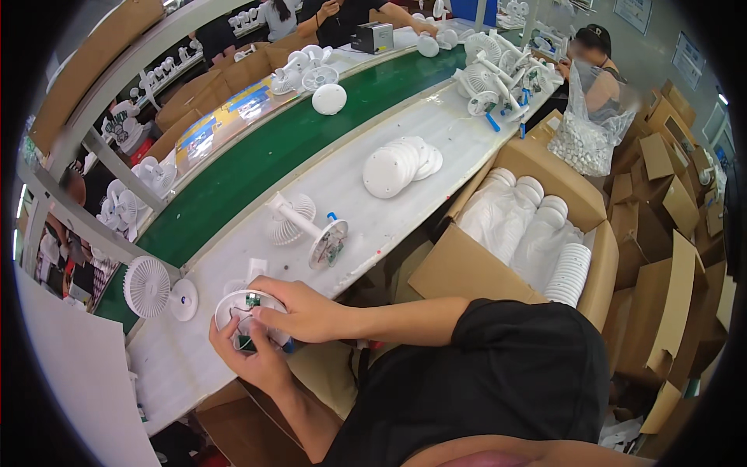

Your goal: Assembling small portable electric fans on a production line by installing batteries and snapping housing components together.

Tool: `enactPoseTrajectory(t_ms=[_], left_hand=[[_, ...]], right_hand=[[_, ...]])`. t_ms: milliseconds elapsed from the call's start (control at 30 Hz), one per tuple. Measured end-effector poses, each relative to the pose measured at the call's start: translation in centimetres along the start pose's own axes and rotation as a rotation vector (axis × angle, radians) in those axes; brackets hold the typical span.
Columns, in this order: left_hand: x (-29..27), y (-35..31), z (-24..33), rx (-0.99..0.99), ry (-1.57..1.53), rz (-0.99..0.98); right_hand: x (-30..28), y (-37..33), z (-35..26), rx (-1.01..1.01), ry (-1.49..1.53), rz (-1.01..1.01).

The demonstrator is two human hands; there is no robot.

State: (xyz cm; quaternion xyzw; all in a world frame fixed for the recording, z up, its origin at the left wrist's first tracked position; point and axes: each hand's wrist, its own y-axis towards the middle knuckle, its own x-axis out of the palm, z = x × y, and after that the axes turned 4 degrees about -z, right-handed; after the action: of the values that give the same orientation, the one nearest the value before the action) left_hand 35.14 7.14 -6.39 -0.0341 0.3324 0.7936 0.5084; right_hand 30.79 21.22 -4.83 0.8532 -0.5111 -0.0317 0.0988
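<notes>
Both my hands hold a round white fan base [226, 307], its hollow underside turned up. A small green circuit board [253, 299] and thin dark wires show inside it. My left hand [261, 364] grips the near rim, with its fingertips reaching into the hollow. From the right, my right hand [305, 313] holds the far rim, its thumb pressed inside beside the board. Whether the fingers pinch a wire is too small to tell. Just beyond, a white desk fan [291, 220] lies on its side, its open base [328, 244] showing a circuit board.
An upright small fan [148, 288] stands left on the white worktop [183, 362]. White round covers [387, 173] lie stacked farther along, before a heap of fans [498, 74]. Behind runs a green conveyor belt [257, 159]. At right, an open carton [459, 268] holds bagged white parts. Other people work nearby.
</notes>
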Motion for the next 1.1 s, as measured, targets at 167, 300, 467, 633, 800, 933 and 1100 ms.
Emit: enactPoseTrajectory(t_ms=[167, 300, 467, 633, 800, 933, 1100], left_hand=[[-0.9, -0.6, -1.3, -0.103, -0.185, -0.024], [-1.5, -0.9, -3.5, -0.120, -0.323, -0.089], [-0.9, -1.0, -2.9, -0.010, -0.262, -0.089], [0.9, -1.3, 0.1, 0.049, 0.094, -0.090], [1.3, -0.8, -0.6, 0.034, 0.082, -0.093], [0.4, -0.9, -1.2, 0.091, 0.085, -0.181], [0.1, -2.1, -0.9, 0.086, 0.096, -0.187]], right_hand=[[0.8, -0.7, 1.7, 0.001, 0.064, -0.015], [1.5, -0.9, 4.1, -0.024, 0.027, 0.009], [0.6, -0.4, 5.2, -0.105, -0.006, 0.014], [0.7, -1.4, 4.5, -0.022, 0.162, 0.046], [0.5, -0.9, 3.8, 0.051, 0.276, -0.020], [0.8, -1.5, 4.3, -0.012, 0.217, 0.002], [0.5, -2.4, 3.6, 0.040, 0.265, -0.047]])
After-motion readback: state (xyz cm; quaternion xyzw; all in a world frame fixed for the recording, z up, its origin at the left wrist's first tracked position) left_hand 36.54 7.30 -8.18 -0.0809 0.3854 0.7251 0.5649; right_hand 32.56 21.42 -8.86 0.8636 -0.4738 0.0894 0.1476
